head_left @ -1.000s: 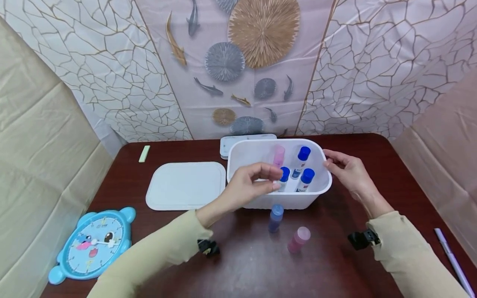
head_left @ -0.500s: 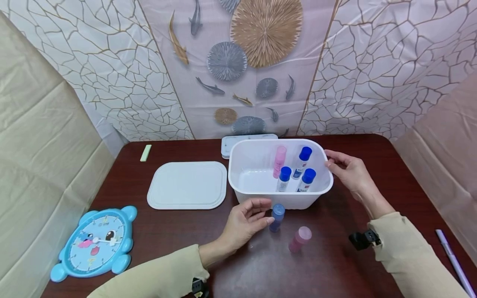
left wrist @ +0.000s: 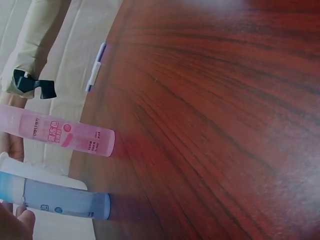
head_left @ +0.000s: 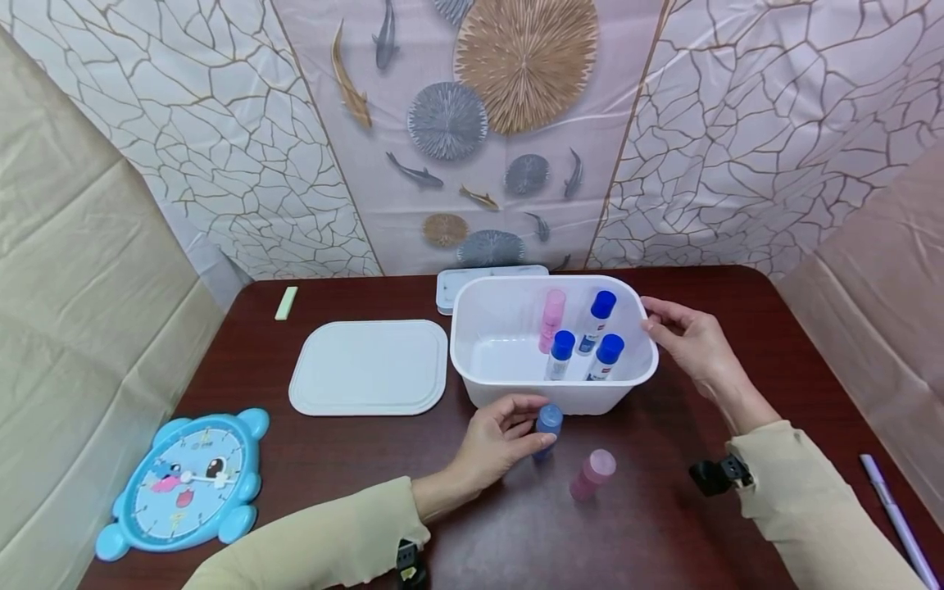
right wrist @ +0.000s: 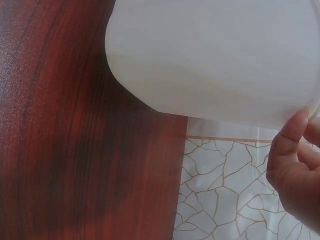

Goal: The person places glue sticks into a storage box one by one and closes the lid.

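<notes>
In the head view my left hand pinches an upright blue glue stick between thumb and fingers, on the table just before a white plastic bin. A pink glue stick stands to its right, nearer me. My right hand holds the bin's right rim between thumb and fingers; the right wrist view shows the thumb against that rim. Inside the bin stand a pink glue stick and three white ones with blue caps. The bin's left half holds nothing.
A white lid lies left of the bin. Behind the bin is a flat pale case. A blue cartoon clock lies at the left, a pale green strip at the back left, and a purple pen by the right edge.
My left hand has moved from inside the bin down and toward me to the blue glue stick, and its fingers have closed on it. My right hand has stayed on the rim.
</notes>
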Tool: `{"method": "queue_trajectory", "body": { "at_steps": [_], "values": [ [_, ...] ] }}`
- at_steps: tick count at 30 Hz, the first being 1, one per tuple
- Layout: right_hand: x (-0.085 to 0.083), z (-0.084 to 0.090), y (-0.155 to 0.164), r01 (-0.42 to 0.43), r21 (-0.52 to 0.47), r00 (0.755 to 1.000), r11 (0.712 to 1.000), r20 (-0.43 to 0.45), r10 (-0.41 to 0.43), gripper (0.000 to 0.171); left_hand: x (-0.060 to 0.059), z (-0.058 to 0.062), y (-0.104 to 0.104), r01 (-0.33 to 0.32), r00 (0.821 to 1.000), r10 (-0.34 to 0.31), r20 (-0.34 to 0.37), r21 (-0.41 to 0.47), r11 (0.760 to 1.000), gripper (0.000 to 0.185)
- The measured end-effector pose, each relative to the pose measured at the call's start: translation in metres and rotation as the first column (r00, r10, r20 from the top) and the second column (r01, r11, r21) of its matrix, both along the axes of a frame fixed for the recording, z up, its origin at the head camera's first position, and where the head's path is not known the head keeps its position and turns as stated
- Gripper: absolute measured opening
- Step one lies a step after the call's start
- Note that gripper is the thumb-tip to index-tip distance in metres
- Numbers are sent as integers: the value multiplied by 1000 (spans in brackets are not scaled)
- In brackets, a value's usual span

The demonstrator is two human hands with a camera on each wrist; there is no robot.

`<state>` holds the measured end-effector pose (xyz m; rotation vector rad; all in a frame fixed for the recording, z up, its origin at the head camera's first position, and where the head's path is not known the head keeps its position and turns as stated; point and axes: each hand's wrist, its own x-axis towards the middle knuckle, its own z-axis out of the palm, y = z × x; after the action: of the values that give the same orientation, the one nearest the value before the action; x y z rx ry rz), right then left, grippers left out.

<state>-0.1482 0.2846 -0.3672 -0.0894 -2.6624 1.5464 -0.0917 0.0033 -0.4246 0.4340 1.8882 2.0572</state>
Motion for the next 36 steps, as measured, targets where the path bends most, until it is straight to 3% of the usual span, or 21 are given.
{"method": "queue_trajectory", "body": {
  "at_steps": [7, 11, 14, 18, 22, 25, 28, 31, 36],
  "values": [
    [0, 1, -1, 4, 3, 1000, 1000, 5, -4, 47, -1, 0, 4, 15, 998, -16, -53, -13, 1000, 36],
    [-1, 2, -1, -2, -2, 1000, 1000, -10, 2, 45, 3, 10, 1, 55, 994, -55, -92, -1, 998, 34],
    [-1, 4, -1, -4, 0, 1000, 1000, -18, 4, 45, 5, 33, -5, 110, 985, -107, -139, 11, 994, 34],
    [0, 7, 0, 7, 19, 1000, 1000, -16, -7, 46, -5, 80, -15, 140, 963, -137, -230, -7, 990, 35],
    [-1, 7, 1, 1, 23, 1000, 1000, -19, -1, 46, -38, 119, -25, 45, 949, -47, -312, -13, 999, 34],
    [0, 7, 2, -1, 36, 1000, 999, -16, 2, 46, -69, 133, -30, 1, 957, 6, -291, 23, 1000, 37],
    [1, 6, 2, 4, 51, 1000, 999, -9, -4, 45, -100, 129, -32, 17, 964, -16, -264, 1, 1000, 40],
    [2, 5, 1, 5, 45, 1000, 999, -9, -5, 46, -125, 114, -31, 57, 964, -79, -253, -96, 994, 39],
    [2, 1, -1, 8, 27, 1000, 1000, -13, -8, 45, -150, 88, -29, 132, 959, -183, -216, -232, 964, 36]
  ]
}}
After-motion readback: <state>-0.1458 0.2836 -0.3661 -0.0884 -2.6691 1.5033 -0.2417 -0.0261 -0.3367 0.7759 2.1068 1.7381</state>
